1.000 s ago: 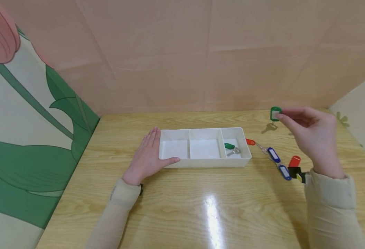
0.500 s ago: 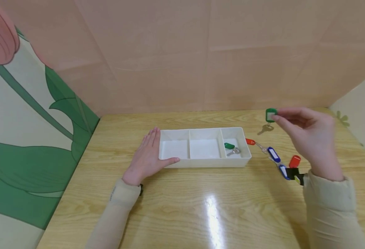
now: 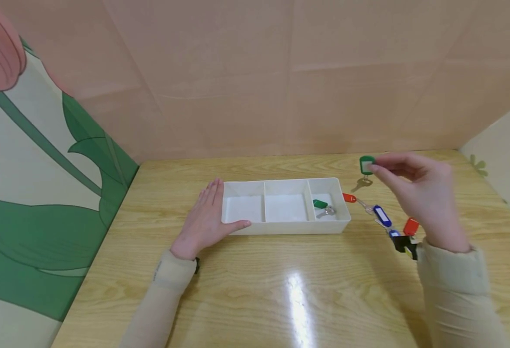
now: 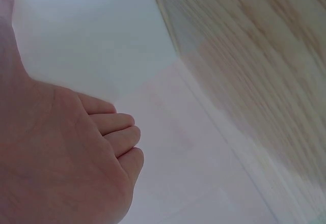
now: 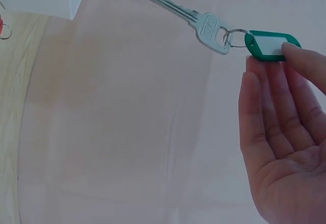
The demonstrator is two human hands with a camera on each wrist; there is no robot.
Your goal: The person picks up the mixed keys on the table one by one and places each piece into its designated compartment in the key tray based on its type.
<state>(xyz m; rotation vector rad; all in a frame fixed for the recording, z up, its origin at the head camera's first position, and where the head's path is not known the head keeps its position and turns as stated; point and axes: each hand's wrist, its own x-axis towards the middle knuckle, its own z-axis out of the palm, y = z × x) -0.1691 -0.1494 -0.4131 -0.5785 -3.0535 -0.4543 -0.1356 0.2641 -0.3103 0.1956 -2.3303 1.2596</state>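
Note:
My right hand (image 3: 424, 191) pinches a green key tag (image 3: 366, 165) between thumb and fingers, above the table to the right of the white tray. From the tag's ring hangs a silver key (image 5: 206, 28), plain in the right wrist view. The white tray (image 3: 286, 228) has three compartments. In its right compartment lies another green key tag (image 3: 320, 204) with a key. My left hand (image 3: 203, 217) rests against the tray's left end, its fingers straight and its thumb along the front rim.
On the wooden table (image 3: 246, 290), right of the tray, lie a red key tag (image 3: 349, 198), a blue key tag (image 3: 382, 216), a second blue tag (image 3: 394, 233) and another red tag (image 3: 411, 226). The right wrist camera partly covers these last two. A pinkish wall stands behind.
My right hand has moved left toward the tray and slightly down, carrying the green key tag with its key. The left hand and the tray stay in place.

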